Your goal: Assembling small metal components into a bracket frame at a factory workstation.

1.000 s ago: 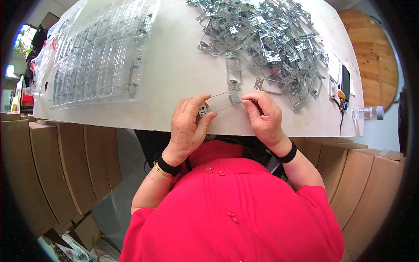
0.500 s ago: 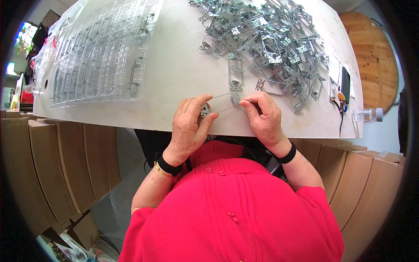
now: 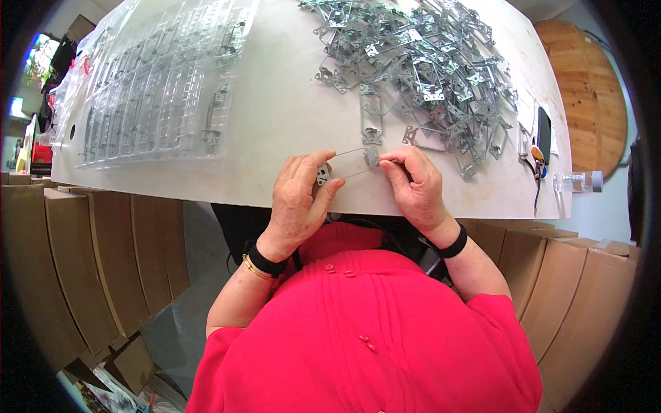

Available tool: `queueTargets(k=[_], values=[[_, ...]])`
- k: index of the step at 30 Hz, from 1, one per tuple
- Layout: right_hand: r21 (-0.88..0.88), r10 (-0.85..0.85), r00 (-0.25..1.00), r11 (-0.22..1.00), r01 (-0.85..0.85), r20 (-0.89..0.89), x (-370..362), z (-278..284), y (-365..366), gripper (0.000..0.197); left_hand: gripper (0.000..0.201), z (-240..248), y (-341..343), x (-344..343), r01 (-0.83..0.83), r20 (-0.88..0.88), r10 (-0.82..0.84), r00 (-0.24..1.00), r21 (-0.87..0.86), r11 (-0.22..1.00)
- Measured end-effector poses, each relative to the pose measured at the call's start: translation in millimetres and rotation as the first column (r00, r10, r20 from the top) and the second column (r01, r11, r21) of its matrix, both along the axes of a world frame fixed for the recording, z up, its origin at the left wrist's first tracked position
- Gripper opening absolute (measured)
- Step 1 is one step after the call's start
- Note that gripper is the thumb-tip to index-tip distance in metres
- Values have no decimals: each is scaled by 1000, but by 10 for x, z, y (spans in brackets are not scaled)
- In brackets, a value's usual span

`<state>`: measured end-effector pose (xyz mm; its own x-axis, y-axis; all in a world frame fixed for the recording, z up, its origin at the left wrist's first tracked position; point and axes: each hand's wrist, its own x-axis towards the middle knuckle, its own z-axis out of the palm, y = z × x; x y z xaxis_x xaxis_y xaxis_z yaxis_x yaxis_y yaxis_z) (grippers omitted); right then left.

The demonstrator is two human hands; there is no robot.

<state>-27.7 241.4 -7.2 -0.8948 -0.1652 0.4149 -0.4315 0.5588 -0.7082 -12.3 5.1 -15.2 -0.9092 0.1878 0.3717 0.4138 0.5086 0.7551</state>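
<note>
Between my two hands, just above the near part of the table, is a metal bracket (image 3: 371,157) with small punched plates at its ends joined by two thin wire rods. My left hand (image 3: 297,191) is closed around its left plate, thumb below and forefinger above. Thumb and forefinger of my right hand (image 3: 418,187) pinch together at the right plate; whether a small part is between them is hidden. A similar wire-and-plate bracket (image 3: 372,129) lies just beyond the held one. Another loose bracket (image 3: 428,141) rests beyond my right hand.
A large heap of metal brackets (image 3: 441,62) covers the far right of the white table (image 3: 275,117). Clear plastic trays (image 3: 158,89) holding metal parts are on the left. At the right edge are a phone-like dark slab (image 3: 544,131) and a clear bottle (image 3: 577,182). Cardboard boxes (image 3: 110,255) flank me.
My right fingertips have shifted slightly toward me at the bracket's right plate. My left hand keeps its grip in the same place.
</note>
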Motion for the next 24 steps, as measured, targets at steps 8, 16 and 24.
queueTargets(k=[8, 16, 24], values=[[-5, 16, 998, 1000, -16, -53, -17, -13, -6, 10, 40, 10, -1, 3, -1, -7, 1, 1000, -4, 1000], [-2, 34, 998, 999, -35, -44, -28, -5, -2, 10, 41, 15, -3, 3, -2, 4, 2, 1000, -14, 1000], [21, 27, 999, 999, -28, 40, -11, 2, 17, 8, 42, -3, -10, 5, 3, -10, -3, 1000, -8, 1000]])
